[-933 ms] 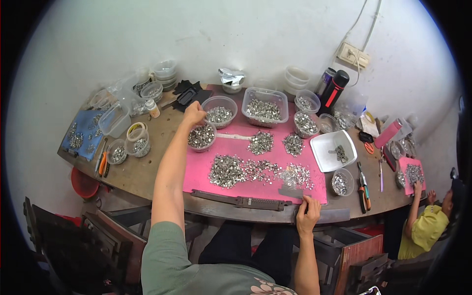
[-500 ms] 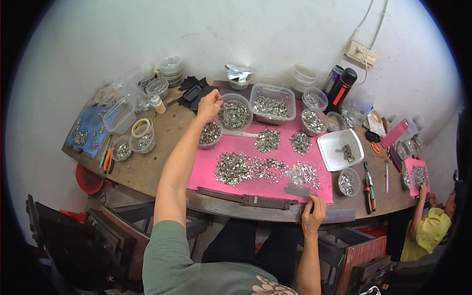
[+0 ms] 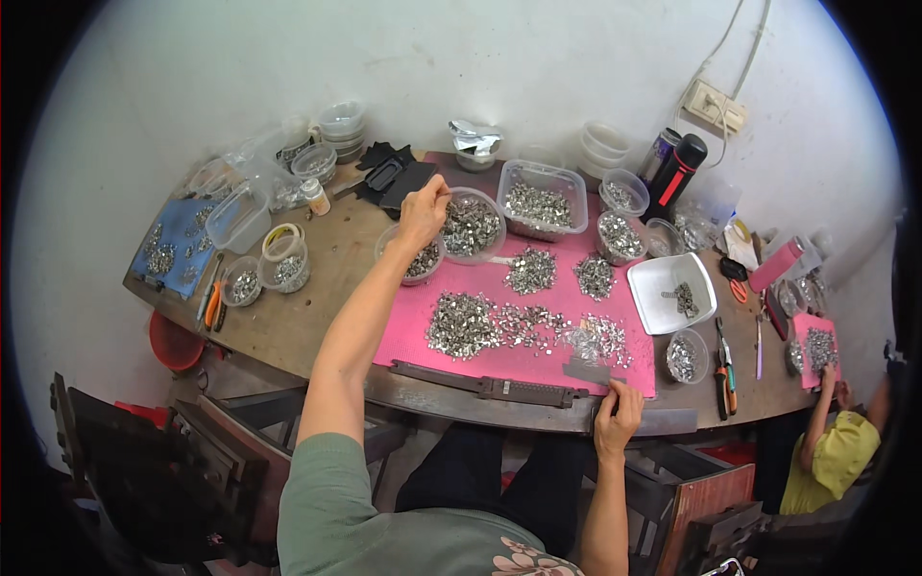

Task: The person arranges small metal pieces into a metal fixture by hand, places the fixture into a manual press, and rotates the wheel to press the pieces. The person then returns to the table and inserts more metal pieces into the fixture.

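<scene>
My left hand (image 3: 424, 217) reaches far across the table, its fingertips pinched at the left rim of a round clear tub (image 3: 473, 227) full of small silvery metal pieces. Whatever the pinch holds is too small to make out. Its wrist passes over a smaller tub (image 3: 419, 268) of similar pieces. At the table's front edge, my right hand (image 3: 618, 420) is closed, fingertips by the corner of a flat grey piece (image 3: 587, 372); whether it grips that piece I cannot tell. On the pink mat (image 3: 461, 372) lie several heaps of metal pieces (image 3: 462, 324).
A rectangular clear tub (image 3: 543, 227) stands behind the heaps. To the right are a white tray (image 3: 645, 303), a small tub (image 3: 686, 356) and pliers (image 3: 723, 376). A dark metal bar (image 3: 528, 392) runs along the front edge. A co-worker (image 3: 834, 449) sits at far right.
My left hand has moved slightly right, to the round tub's rim. My right hand stays by the grey piece. The whole view has shifted a little.
</scene>
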Available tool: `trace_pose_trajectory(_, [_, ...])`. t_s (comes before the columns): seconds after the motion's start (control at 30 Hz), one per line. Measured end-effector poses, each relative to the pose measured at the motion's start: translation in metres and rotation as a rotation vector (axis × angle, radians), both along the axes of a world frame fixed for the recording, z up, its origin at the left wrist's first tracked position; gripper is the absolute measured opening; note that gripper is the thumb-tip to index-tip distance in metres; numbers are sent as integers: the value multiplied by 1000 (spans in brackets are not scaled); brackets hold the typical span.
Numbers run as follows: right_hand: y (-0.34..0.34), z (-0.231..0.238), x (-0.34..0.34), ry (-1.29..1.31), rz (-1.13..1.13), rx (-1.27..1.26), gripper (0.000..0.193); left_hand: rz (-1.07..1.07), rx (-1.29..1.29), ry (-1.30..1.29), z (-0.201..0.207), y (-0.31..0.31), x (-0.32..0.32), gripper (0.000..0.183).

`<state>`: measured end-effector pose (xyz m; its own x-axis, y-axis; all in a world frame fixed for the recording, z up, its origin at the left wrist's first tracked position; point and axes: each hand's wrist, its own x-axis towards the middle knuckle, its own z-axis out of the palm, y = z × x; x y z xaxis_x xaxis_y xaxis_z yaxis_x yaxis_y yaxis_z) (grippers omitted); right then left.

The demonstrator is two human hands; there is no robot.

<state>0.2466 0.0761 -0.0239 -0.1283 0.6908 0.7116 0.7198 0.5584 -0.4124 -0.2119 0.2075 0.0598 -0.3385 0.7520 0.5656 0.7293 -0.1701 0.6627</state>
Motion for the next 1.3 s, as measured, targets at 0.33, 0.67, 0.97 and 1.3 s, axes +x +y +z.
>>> trace_pose_trajectory(0.33, [-1,4,-2,-13,-13,2,19,46,61,4,-8,-6,7,6])
trace_pose_trajectory(0.67, [1,-2,0,3,-9,1,21,-23,206,104,-16,-3,20,7])
trace_pose_trajectory(0.97, [-3,-1,0,3,-9,-3,23,-5,203,247,-6,-11,35,7])
trace_pose_trajectory(1.3, [2,-1,-2,-4,-21,2,23,-12,235,240,-9,-8,40,7])
